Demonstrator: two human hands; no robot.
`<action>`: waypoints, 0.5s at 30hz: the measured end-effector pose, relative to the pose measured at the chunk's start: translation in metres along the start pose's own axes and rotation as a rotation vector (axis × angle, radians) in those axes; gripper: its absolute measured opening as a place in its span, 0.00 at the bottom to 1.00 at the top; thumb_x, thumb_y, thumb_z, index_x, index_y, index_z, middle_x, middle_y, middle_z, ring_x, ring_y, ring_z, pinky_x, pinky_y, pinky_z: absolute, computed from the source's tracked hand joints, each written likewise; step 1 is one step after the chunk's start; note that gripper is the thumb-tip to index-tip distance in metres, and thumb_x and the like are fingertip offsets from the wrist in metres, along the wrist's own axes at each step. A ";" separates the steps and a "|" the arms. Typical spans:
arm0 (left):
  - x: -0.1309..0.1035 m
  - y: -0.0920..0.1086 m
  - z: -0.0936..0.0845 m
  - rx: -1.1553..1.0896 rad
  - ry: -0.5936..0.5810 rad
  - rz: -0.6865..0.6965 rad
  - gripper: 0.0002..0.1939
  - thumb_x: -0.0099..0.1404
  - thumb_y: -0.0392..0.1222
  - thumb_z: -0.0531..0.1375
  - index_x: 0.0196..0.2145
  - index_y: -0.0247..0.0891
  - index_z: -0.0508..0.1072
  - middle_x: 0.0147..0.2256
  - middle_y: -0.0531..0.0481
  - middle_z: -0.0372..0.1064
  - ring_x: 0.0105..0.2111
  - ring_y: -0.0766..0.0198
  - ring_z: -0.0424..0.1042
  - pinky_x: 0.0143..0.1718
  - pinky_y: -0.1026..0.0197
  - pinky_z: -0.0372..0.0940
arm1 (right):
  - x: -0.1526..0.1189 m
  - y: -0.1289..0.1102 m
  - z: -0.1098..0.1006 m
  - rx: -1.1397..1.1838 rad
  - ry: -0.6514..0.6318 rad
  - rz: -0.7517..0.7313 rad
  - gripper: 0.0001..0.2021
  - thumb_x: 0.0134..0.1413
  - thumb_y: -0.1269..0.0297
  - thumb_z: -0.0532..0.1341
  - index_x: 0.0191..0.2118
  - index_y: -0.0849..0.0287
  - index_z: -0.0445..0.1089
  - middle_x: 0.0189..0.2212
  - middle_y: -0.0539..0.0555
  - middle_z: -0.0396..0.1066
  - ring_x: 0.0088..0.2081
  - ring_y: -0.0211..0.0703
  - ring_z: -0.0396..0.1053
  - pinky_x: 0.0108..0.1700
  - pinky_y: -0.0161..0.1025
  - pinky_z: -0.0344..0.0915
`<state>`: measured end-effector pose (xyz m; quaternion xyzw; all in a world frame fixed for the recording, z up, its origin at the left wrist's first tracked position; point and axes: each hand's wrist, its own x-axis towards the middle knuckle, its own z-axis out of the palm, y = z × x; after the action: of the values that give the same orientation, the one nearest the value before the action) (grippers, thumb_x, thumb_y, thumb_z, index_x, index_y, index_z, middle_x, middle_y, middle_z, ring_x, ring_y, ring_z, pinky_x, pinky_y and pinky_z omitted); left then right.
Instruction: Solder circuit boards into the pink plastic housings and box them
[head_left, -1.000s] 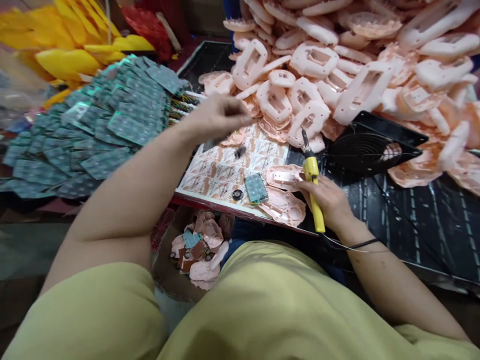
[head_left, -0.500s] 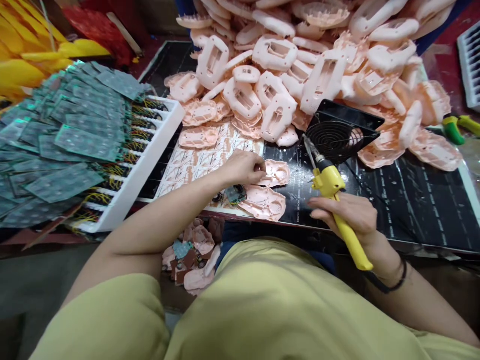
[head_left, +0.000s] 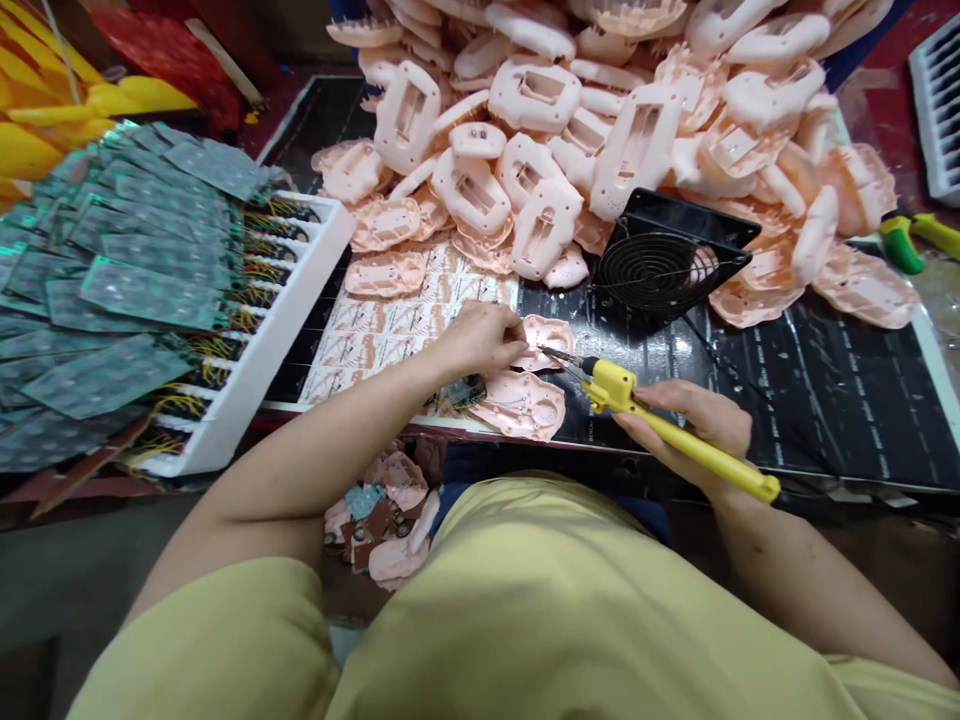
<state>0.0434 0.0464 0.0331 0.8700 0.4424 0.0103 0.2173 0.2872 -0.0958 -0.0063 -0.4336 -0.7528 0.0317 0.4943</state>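
While the right hand wraps its fingers around the yellow handle of the soldering iron, the left hand has thumb and fingertips drawn together at the upper shell; whether they pinch anything, I cannot tell. The iron slants across the body, probably so its tip reaches this shell beside the left fingertips. The shell lies hollow side up, which leaves its inside reachable, just beyond the lower shell. A circuit board sits partly hidden near the left wrist, seemingly within easy reach. The fan stands tilted behind the iron, perhaps to move air across this spot.

Counted, there are two shells by the hands, one iron, one fan and two white trays, one at left, one at far right. The heaped shells and stacked boards overlap too much to count.
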 end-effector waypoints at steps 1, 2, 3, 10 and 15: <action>0.000 0.000 0.000 0.004 0.001 0.000 0.09 0.60 0.44 0.64 0.29 0.35 0.78 0.26 0.49 0.74 0.27 0.64 0.70 0.37 0.60 0.62 | 0.001 0.001 0.001 0.020 -0.010 -0.006 0.13 0.47 0.69 0.70 0.39 0.53 0.72 0.30 0.49 0.78 0.29 0.41 0.76 0.31 0.36 0.76; 0.000 0.000 0.000 0.008 0.000 -0.002 0.09 0.60 0.44 0.64 0.29 0.35 0.78 0.26 0.48 0.74 0.27 0.63 0.70 0.37 0.59 0.62 | 0.003 0.002 0.002 0.034 -0.022 -0.010 0.11 0.47 0.69 0.70 0.38 0.53 0.72 0.29 0.48 0.77 0.29 0.41 0.76 0.31 0.35 0.76; 0.001 0.000 0.000 0.015 -0.004 -0.005 0.08 0.60 0.43 0.63 0.29 0.35 0.78 0.27 0.48 0.74 0.27 0.63 0.70 0.37 0.59 0.62 | 0.005 0.002 0.002 0.042 -0.032 -0.014 0.10 0.48 0.69 0.70 0.36 0.54 0.71 0.28 0.48 0.77 0.29 0.41 0.76 0.31 0.35 0.76; 0.001 0.001 0.001 0.083 -0.010 -0.022 0.09 0.60 0.43 0.62 0.32 0.35 0.80 0.28 0.47 0.75 0.29 0.60 0.72 0.38 0.58 0.62 | 0.020 0.004 -0.001 0.026 -0.112 -0.138 0.08 0.49 0.69 0.69 0.35 0.56 0.71 0.26 0.49 0.77 0.28 0.39 0.76 0.32 0.33 0.75; 0.002 0.003 0.000 0.101 -0.011 -0.025 0.09 0.60 0.43 0.63 0.31 0.35 0.80 0.29 0.47 0.75 0.31 0.60 0.72 0.39 0.59 0.62 | 0.017 0.007 -0.004 0.046 -0.066 -0.114 0.13 0.46 0.70 0.71 0.37 0.54 0.71 0.28 0.47 0.77 0.29 0.40 0.77 0.31 0.33 0.75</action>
<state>0.0469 0.0468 0.0333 0.8742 0.4522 -0.0194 0.1758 0.2930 -0.0816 0.0044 -0.3771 -0.7914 0.0352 0.4799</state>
